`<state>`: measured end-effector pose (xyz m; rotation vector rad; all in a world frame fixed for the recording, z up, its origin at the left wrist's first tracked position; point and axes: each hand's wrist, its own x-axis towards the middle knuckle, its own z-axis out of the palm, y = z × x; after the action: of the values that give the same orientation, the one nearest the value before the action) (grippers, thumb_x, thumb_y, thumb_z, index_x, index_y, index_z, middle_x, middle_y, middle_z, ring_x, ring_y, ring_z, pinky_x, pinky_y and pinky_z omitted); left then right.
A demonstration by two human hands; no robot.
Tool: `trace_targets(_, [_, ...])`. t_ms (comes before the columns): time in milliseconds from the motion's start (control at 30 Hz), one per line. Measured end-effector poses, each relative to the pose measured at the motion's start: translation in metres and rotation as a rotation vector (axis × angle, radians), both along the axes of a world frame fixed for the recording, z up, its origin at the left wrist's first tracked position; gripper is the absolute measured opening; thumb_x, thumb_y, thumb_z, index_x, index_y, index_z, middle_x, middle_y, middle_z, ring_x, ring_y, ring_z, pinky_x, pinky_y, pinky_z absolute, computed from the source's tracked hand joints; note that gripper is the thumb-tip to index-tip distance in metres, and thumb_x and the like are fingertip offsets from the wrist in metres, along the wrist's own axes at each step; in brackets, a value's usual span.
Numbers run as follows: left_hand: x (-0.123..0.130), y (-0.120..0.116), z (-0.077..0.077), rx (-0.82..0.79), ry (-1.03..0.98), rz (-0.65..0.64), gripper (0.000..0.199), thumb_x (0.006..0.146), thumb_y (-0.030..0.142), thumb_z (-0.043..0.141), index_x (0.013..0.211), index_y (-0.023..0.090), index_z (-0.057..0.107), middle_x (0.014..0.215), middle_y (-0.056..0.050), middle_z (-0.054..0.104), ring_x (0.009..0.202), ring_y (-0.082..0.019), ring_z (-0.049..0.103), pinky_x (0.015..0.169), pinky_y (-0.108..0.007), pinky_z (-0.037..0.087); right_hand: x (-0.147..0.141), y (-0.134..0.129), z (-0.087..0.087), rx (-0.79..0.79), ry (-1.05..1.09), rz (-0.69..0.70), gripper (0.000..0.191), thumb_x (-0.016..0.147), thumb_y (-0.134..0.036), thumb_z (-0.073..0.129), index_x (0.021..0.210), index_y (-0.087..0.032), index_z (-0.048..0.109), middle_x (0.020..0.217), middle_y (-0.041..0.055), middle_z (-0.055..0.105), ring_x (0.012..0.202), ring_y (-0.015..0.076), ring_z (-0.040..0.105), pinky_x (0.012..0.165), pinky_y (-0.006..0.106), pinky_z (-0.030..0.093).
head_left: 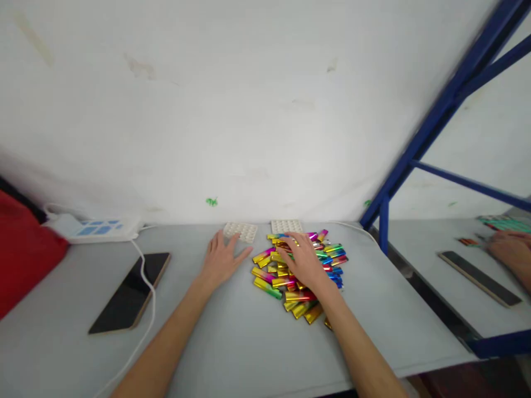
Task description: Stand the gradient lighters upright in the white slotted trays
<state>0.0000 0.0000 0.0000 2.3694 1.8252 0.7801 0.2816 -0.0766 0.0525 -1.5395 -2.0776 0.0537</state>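
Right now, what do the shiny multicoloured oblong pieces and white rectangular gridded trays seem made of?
Shiny multicoloured oblong pieces: perhaps metal or metal-coated plastic, glossy; bright highlights suggest this.
White rectangular gridded trays: probably plastic, matte; their regular pattern suggests moulding.

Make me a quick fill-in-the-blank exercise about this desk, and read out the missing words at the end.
1. The right hand is over the heap of shiny tubes, while the left hand is nearest one of ____ pale gridded trays.
2. The cable crossing the dark phone is coloured ____.
3. The slanting metal frame right of the heap is painted ____.

Missing words: two; white; blue.
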Motion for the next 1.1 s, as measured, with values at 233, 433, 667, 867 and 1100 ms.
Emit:
trace_targets(233, [0.004,0.001,0.020,-0.037,0.210,-0.001,0.050,0.114,0.037,0.045,0.160,0.032,0.064,0.134,-0.017,0.063,0.125,-0.036,0.062,0.109,-0.051,0.054,-0.001,0.008,0.004,-0.180,-0.107,-0.038,0.050,0.122,-0.048,0.042,0.160,-0.023,0.061,0.173,0.0152,0.057,0.165,0.0334,0.045,0.136,0.074,0.023])
trace_targets(433, [0.023,0.022,0.029,-0.068,0.253,-0.038,0.047,0.113,0.037,0.048,0.156,0.036,0.070,0.128,-0.017,0.066,0.123,-0.039,0.059,0.105,-0.054,0.053,-0.004,0.007,0.008,-0.189,-0.054,-0.037,0.041,0.122,-0.041,0.041,0.142,-0.024,0.073,0.159,0.0120,0.071,0.154,0.0291,0.058,0.136,0.069,0.025])
trace_targets(667, [0.027,0.040,0.037,-0.052,0.258,-0.090,0.045,0.111,0.038,0.053,0.153,0.036,0.070,0.135,-0.016,0.063,0.125,-0.037,0.060,0.109,-0.055,0.053,-0.005,0.006,0.007,-0.165,-0.049,-0.035,0.041,0.122,-0.042,0.042,0.140,-0.023,0.073,0.153,0.0121,0.075,0.149,0.0285,0.061,0.136,0.065,0.025])
trace_targets(867, [0.067,0.055,0.057,-0.007,0.214,-0.317,0.032,0.109,0.038,0.061,0.138,0.031,0.075,0.143,-0.014,0.061,0.136,-0.037,0.055,0.117,-0.056,0.049,-0.005,0.007,0.005,-0.134,-0.060,-0.040,0.040,0.122,-0.041,0.042,0.137,-0.023,0.074,0.150,0.0120,0.076,0.147,0.0283,0.063,0.136,0.066,0.025])
trace_targets(1100, [0.108,0.085,0.062,-0.111,0.248,-0.459,0.007,0.097,0.031,0.077,0.094,0.027,0.082,0.112,-0.011,0.071,0.117,-0.033,0.067,0.103,-0.047,0.058,-0.008,0.008,0.003,-0.117,-0.052,-0.046,0.037,0.121,-0.039,0.045,0.136,-0.025,0.075,0.148,0.0122,0.077,0.144,0.0294,0.064,0.135,0.067,0.029])
